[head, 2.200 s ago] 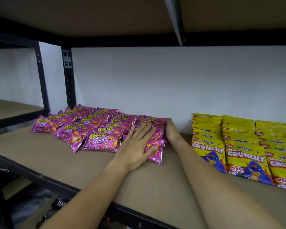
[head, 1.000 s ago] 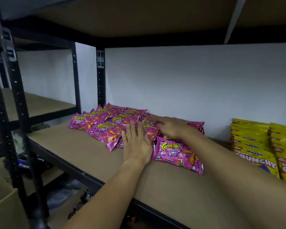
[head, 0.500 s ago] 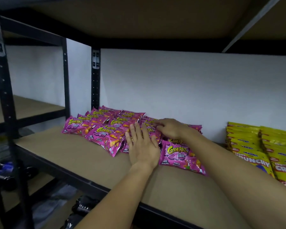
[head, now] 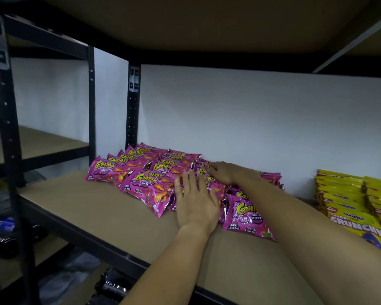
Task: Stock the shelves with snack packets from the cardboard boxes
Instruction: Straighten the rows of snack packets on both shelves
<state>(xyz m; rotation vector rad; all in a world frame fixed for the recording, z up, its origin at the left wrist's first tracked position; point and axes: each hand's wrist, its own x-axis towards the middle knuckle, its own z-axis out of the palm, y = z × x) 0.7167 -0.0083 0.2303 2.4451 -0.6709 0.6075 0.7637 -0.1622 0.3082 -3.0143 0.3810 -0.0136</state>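
— What are the fingers doing?

— The left hand [head: 196, 203] lies flat, fingers straight and slightly spread, pressing down on the pink snack packets [head: 150, 172]. The right hand [head: 226, 173] rests farther back on the same pile, fingers stretched forward over the tops; whether they pinch anything I cannot tell.

— Where do the packets sit?

— In overlapping rows on the brown shelf [head: 92, 208], pushed toward the white wall [head: 251, 119] and the black upright post [head: 132, 111]. One packet [head: 246, 214] lies nearest the front, just beside the left hand and partly under the right forearm.

— Any open room?

— Bare board runs from the pile to the shelf's front edge, and a gap separates the pile from the yellow packets [head: 356, 208] on the right.

— What's hard to see?

— The yellow stacks are cut off by the frame's right side. Under the shelf, dark shapes stay too dim to name.
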